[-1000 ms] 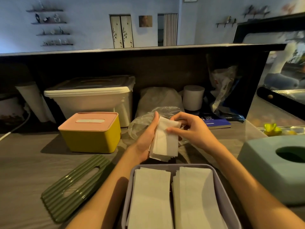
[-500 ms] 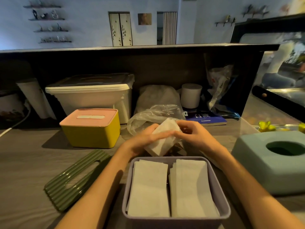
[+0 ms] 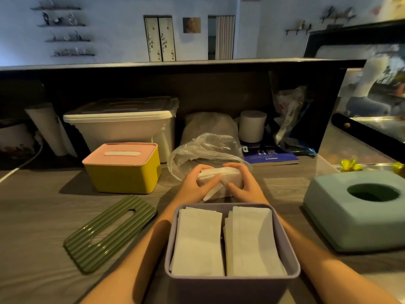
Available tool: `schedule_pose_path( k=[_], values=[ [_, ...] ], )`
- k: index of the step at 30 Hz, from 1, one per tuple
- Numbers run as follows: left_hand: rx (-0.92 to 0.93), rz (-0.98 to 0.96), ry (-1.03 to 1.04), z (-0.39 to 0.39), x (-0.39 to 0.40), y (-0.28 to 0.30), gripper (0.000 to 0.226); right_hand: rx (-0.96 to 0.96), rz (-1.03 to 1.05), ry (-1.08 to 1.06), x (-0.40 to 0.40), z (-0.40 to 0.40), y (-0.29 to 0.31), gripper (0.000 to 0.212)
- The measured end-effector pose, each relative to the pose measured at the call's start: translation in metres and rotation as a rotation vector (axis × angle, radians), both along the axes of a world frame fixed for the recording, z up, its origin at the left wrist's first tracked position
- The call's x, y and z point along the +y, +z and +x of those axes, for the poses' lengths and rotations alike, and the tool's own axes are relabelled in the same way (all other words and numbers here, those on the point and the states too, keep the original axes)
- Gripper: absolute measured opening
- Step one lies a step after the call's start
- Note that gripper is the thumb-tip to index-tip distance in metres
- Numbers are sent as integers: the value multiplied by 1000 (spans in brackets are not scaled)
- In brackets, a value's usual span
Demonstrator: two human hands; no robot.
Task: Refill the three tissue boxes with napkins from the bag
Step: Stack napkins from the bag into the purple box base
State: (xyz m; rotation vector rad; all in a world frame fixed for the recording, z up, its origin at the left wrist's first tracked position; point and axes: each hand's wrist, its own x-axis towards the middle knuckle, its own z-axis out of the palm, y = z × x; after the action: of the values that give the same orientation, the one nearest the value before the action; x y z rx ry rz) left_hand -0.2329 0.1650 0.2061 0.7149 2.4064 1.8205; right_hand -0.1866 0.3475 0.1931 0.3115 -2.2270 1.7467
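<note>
Bench: a grey wood-grain bench (image 3: 39, 216) under dim light, backed by a dark raised counter ledge (image 3: 175, 62).
Room: a pale blue wall beyond, with small shelves of ornaments (image 3: 63, 31) and two narrow floral panels (image 3: 160, 39).
Writing: a blue booklet (image 3: 270, 155) bears white characters, too small to read.
Hands: left hand (image 3: 194, 187) and right hand (image 3: 243, 186) together hold a folded wad of white napkins (image 3: 219, 179) — fingers curled round it from both sides, just behind the open box.
Open box: a lilac rectangular tissue box (image 3: 232, 279) nearest the camera holds two side-by-side napkin stacks (image 3: 225, 240).
Lid: a ribbed olive-green lid (image 3: 109, 231) lies flat to its left.
Other boxes: a yellow box with pink lid (image 3: 122, 167) left — a teal box with round opening (image 3: 359, 211) right.
Bag: a crumpled clear plastic bag (image 3: 203, 150) lies just behind the hands.
Back row: a white lidded storage bin (image 3: 122, 126) and a white paper roll (image 3: 253, 126).
</note>
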Motion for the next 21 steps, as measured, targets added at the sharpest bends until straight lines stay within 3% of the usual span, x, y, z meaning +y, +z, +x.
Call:
schedule_pose_path(
  k=[5,9,13,17,21],
  values=[
    [-74,210,200,1,17,-2,32,99,15,20,-7,-4,1,61],
    [5,240,283,-1,20,-6,5,105,75,10,-8,-2,0,60],
    [-21,317,304,0,20,-4,5,18,154,50,-8,-2,0,60],
    [-19,378,320,-1,24,-3,3,86,132,20,-15,-3,4,68],
    [-22,305,370,-5,24,-4,13,103,140,-18,-15,-7,1,71]
  ],
)
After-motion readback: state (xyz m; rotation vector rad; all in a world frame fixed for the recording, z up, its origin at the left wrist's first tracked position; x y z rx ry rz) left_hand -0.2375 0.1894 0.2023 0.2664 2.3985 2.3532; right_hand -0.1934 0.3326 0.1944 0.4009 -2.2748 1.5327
